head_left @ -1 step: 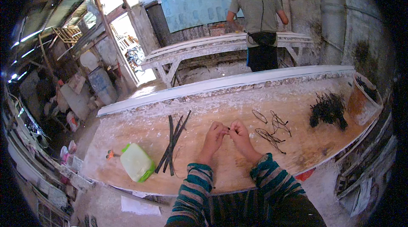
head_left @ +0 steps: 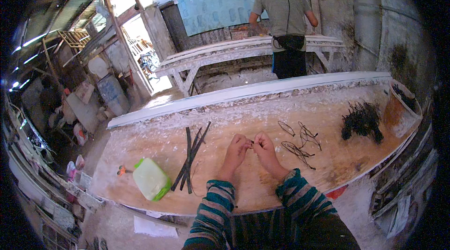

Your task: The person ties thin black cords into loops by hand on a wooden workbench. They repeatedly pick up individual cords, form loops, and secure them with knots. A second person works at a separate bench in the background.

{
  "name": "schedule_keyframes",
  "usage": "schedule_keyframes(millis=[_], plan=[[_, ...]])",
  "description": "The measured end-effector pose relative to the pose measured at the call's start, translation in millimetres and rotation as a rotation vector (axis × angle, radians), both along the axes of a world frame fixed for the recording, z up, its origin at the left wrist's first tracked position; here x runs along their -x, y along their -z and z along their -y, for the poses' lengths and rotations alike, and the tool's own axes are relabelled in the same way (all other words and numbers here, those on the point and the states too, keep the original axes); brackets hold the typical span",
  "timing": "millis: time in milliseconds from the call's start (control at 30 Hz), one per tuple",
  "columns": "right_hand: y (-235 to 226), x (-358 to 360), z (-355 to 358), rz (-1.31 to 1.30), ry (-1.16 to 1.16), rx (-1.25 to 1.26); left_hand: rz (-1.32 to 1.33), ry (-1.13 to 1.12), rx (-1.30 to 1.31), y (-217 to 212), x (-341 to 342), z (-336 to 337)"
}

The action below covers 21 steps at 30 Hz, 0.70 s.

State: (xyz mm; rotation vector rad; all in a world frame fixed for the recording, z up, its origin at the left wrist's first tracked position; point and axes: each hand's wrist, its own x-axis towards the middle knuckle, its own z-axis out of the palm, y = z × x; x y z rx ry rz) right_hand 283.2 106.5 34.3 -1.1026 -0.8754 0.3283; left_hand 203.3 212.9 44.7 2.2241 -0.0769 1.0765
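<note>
Over the middle of the wooden table, my left hand (head_left: 237, 149) and my right hand (head_left: 266, 149) meet with their fingertips pinched together. Between them shows a small black piece (head_left: 253, 142), mostly covered by the fingers and too small to make out its kind. Several flat black strips (head_left: 188, 158) lie crossed to the left of my left hand. On the other side, several thin dark wire loops (head_left: 300, 149) rest close to my right hand. Farther right sits a tangled heap of the same kind of black loops (head_left: 362, 121).
A white-and-green plastic container (head_left: 151, 179) and orange-handled scissors (head_left: 123, 170) lie on the table's left. A stained bucket (head_left: 402, 111) holding dark material stands at the right end. A long white moulding (head_left: 253, 94) runs along the far edge. Beyond, a person (head_left: 285, 11) works at another bench (head_left: 211, 58).
</note>
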Motion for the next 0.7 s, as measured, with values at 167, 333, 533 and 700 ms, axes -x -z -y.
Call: schedule_keyframes(millis=[167, 333, 533, 700], plan=[[-12, 0, 6, -0.077, -0.078, 0.005, -0.005, 0.033, 0.011, 0, -3, -4], [-20, -13, 14, -0.542, -0.311, -0.134, -0.107, 0.052, 0.388, -1, 0, 3], [-23, -30, 15, -0.92, -0.499, -0.42, -0.081, -0.043, 0.29, -11, 1, 16], [-26, -28, 17, -0.982, -0.407, -0.38, -0.136, -0.038, 0.324, 2, -5, 11]])
